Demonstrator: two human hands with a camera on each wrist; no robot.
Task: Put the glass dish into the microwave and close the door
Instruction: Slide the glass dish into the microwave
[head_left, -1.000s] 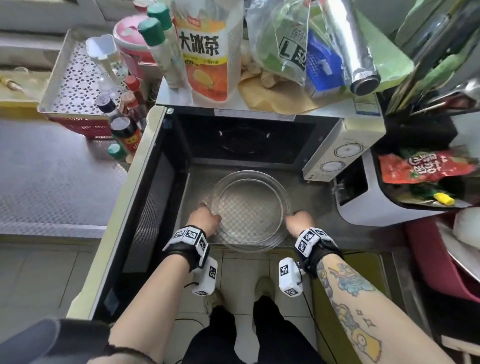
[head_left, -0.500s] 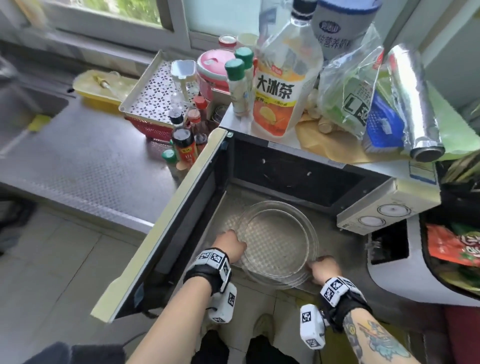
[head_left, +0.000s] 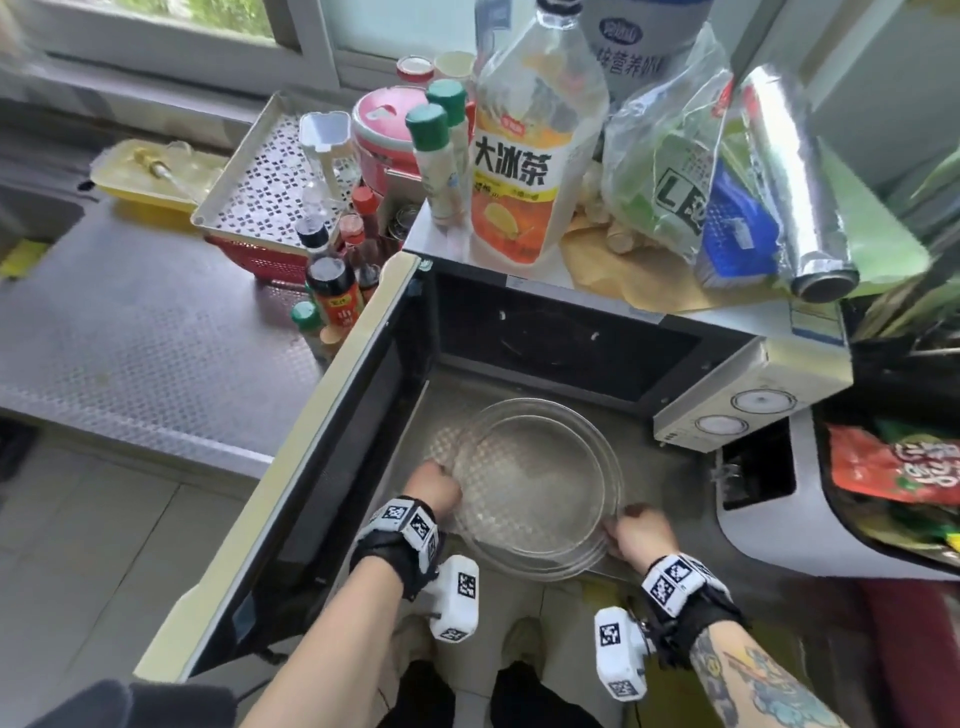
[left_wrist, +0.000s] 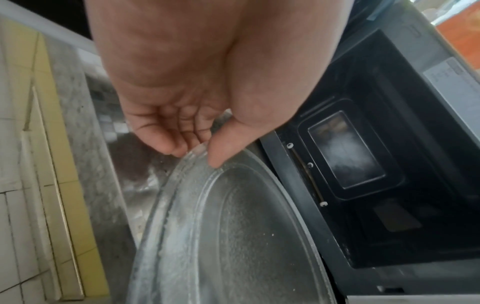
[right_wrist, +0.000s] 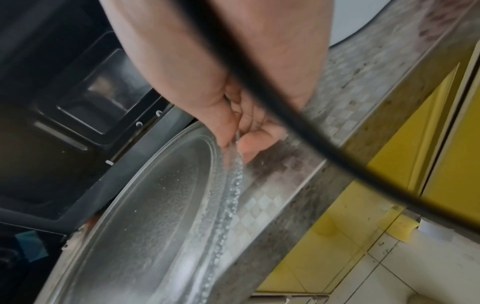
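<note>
A round clear glass dish (head_left: 535, 483) is held just in front of the open microwave (head_left: 566, 343), over the steel counter. My left hand (head_left: 434, 486) pinches its left rim, thumb on top (left_wrist: 221, 148) and fingers underneath. At the right rim my right hand (head_left: 631, 535) pinches the glass dish (right_wrist: 161, 205) between thumb and fingers. The dish (left_wrist: 233, 226) tilts a little toward the dark cavity. The microwave door (head_left: 291, 467) stands swung open at the left. The cavity floor is hidden in shadow.
On top of the microwave stand a large tea bottle (head_left: 530, 171), bags and a foil roll (head_left: 795, 197). Sauce bottles (head_left: 332, 291) crowd the counter left of the door. A white appliance (head_left: 769, 499) sits at the right. The control knobs (head_left: 748, 410) face front.
The head view has swung and drawn closer, so the scene shifted right and down. Both hands keep their pinch on the dish rim, which stays before the microwave opening.
</note>
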